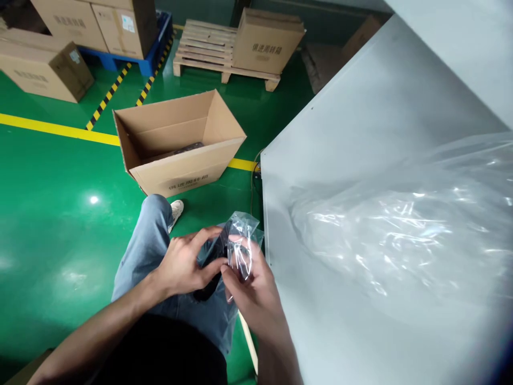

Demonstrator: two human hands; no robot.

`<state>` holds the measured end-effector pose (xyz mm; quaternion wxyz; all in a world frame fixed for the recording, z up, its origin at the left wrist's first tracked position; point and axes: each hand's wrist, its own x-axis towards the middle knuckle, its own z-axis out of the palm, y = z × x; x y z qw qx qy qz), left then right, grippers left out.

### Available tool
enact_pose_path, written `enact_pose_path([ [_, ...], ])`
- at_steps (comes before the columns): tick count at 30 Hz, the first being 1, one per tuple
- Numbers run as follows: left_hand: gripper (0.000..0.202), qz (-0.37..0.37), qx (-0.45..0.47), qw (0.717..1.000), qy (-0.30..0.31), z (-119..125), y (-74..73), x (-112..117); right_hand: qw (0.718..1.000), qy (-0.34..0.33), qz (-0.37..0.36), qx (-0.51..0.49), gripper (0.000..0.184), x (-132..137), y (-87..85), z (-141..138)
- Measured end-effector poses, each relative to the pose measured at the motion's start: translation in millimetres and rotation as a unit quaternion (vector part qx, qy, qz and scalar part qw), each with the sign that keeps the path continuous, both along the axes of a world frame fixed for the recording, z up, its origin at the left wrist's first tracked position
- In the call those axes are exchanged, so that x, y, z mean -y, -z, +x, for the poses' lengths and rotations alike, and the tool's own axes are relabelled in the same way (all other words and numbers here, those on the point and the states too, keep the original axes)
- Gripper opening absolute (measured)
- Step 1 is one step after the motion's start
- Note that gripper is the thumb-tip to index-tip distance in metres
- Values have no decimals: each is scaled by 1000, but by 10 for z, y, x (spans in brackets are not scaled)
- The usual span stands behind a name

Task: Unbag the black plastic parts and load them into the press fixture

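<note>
Bagging looks partway done: small clear crinkled plastic bag (239,240) already holds most of a dark flat object (208,267), mouth unsealed, above the lap at 6 o'clock; left hand (185,266) fingers clasp the object; right hand (250,291) fingers pinch the bag; open brown cardboard box (180,147) at 11 o'clock, grey desk (360,160) at 3 o'clock.

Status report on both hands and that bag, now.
Left hand and right hand both gripping the clear plastic bag over the lap. Dark item partly inside the bag. Open cardboard box ahead on the floor; nothing between.
</note>
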<state>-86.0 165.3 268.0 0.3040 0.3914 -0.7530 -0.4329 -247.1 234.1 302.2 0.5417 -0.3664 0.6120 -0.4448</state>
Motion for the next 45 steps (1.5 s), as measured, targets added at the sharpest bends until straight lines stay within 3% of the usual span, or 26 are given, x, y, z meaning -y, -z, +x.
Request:
enact_pose_path([
  [6, 34, -87, 28, 992, -92, -117, -14, -25, 1000, -4, 17, -12, 55, -5, -103, 36],
  [10, 19, -115, -40, 986, -110, -168, -34, -52, 999, -10, 11, -39, 50, -1, -146, 24],
  [12, 19, -52, -88, 987, -121, -176, -49, -49, 999, -20, 8, -40, 55, -3, -147, -22],
  [14, 18, 63, -136, 978, -146, -176, -69, -29, 998, -35, 7, -42, 60, -12, -139, -92],
  [18, 19, 302, -228, 904, -197, -155, -105, 67, 998, -57, 10, -32, 58, -36, -117, -241],
  [21, 22, 402, -256, 854, -210, -128, -123, 147, 998, -56, 15, -5, 58, -43, -102, -308],
  [28, 23, 467, -266, 816, -214, -137, -125, 196, 997, -63, 31, 42, 63, -56, -45, -362],
  [32, 26, 523, -258, 785, -206, -176, -7, 215, 993, -74, 39, 85, 62, -112, -26, -398],
  [36, 26, 529, -270, 768, -241, -141, 145, 247, 993, -5, 62, 99, 56, -200, -63, -425],
  [42, 33, 575, -286, 758, -116, -121, 291, 206, 990, -3, 89, 110, 68, -218, 17, -378],
  [45, 48, 564, -287, 772, -54, -84, 362, 184, 990, 17, 81, 112, 75, -201, 85, -389],
])
